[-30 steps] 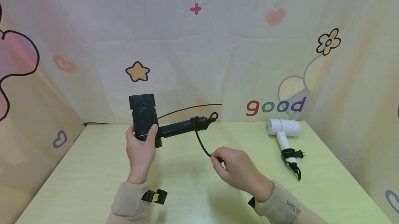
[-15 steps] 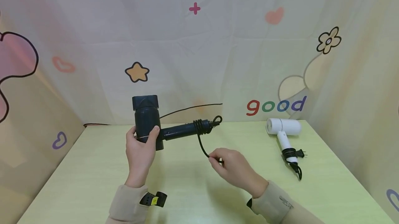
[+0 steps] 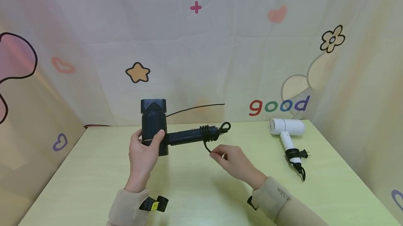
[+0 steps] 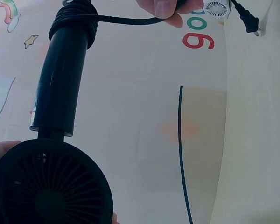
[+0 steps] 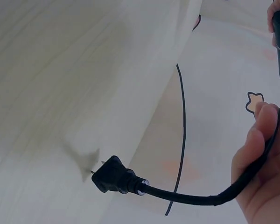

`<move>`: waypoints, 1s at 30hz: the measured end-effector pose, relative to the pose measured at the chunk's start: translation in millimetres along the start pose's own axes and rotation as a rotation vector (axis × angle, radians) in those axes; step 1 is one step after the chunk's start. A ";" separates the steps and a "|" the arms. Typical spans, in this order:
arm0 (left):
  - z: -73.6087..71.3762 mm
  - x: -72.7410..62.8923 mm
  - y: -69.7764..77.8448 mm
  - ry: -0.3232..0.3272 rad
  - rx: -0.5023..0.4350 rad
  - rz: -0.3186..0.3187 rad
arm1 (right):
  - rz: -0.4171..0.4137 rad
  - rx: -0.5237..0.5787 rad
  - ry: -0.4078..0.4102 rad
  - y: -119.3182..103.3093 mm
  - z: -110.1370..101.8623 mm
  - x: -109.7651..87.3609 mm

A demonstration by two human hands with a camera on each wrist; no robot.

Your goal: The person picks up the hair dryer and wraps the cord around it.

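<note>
A dark blue hair dryer is held up over the table, nozzle upward and handle pointing right in the head view. My left hand grips its barrel, thumb across the front. Several turns of black cord wrap the handle's end, with a small loop sticking out at the tip. My right hand pinches the cord's free end below the handle. In the right wrist view the two-pin plug dangles from the cord past the fingers. The left wrist view shows the dryer's round grille.
A white hair dryer lies at the table's back right, black cord wound round its handle and its plug sticking out sideways. The pale green table meets a printed curtain at the back and sides.
The dark dryer has shifted right and slightly down, turning a little more upright. My right hand has drawn closer to the handle, and the stretch of cord between them is shorter.
</note>
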State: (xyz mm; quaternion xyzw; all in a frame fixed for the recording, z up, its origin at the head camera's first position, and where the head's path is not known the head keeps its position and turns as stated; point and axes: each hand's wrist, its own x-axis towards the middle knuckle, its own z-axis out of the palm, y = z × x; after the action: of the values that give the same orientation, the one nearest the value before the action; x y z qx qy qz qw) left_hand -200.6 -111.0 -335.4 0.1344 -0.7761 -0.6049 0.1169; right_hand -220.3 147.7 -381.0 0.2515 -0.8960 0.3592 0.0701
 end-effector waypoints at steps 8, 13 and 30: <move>-2.6 -1.9 0.7 -0.073 -0.003 -0.013 | 0.074 0.059 -0.035 0.2 -5.2 6.4; -4.5 -1.6 -0.3 -0.119 -0.002 -0.010 | 0.136 0.052 -0.058 1.5 -9.3 7.6; -11.4 -1.5 -0.9 -0.264 0.047 0.034 | 0.005 -0.014 -0.124 3.5 -27.6 9.2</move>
State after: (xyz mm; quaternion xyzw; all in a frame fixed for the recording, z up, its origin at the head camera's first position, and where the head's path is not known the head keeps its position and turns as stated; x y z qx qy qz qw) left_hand -195.3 -121.0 -333.6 0.0431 -0.8010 -0.5968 0.0209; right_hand -231.5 164.9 -360.2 0.2704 -0.9018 0.3368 0.0153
